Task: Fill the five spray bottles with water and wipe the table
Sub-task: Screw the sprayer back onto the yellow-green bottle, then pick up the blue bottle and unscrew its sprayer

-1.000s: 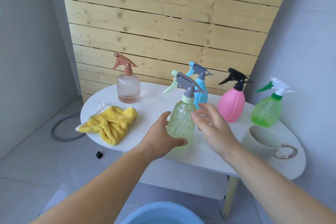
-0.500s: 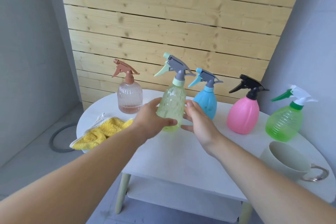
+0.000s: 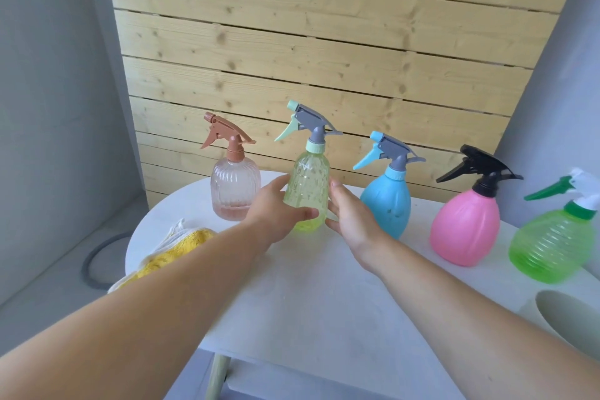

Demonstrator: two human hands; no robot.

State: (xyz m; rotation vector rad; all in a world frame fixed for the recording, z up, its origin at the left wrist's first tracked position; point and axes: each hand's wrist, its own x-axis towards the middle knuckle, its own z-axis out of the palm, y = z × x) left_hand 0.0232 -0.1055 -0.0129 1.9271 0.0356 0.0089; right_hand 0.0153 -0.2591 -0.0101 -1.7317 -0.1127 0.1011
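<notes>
Left hand: thumb across the front and fingers behind, gripping the yellow-green bottle low down.
Yellow-green bottle: upright at the far side of the round white table, between both hands; slim, translucent dimpled plastic, grey trigger, mint nozzle.
Right hand: fingers straight, holding nothing, just beside the bottle's right flank.

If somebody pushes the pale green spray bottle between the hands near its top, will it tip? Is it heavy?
Probably tips easily: the spray bottle is tall and narrow, with a bulky trigger head. Likely light: thin see-through plastic, though its water level is unclear. The left hand should grip its bumpy wall securely.
</notes>
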